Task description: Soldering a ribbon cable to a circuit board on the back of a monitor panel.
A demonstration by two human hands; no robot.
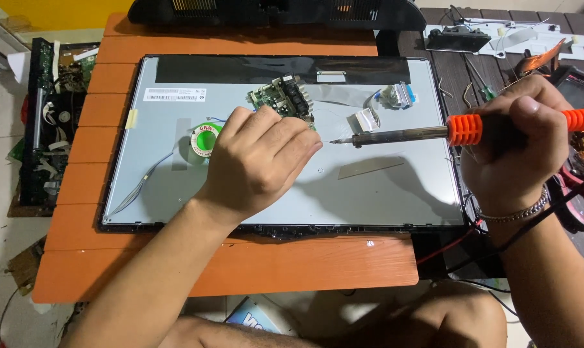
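Solder spool [204,140]: lying flat on the grey panel back [395,193], just left of the left hand, within easy reach
Left hand [261,161]: fingers curling down, seemingly pinching something at the green circuit board [284,96]; what exactly, I cannot tell
Soldering iron [434,133]: right hand [512,151] is clenching its orange grip, tip pointing left toward the fingertips
Surface: panel is resting on an orange slatted table [240,264]; cluttered floor around
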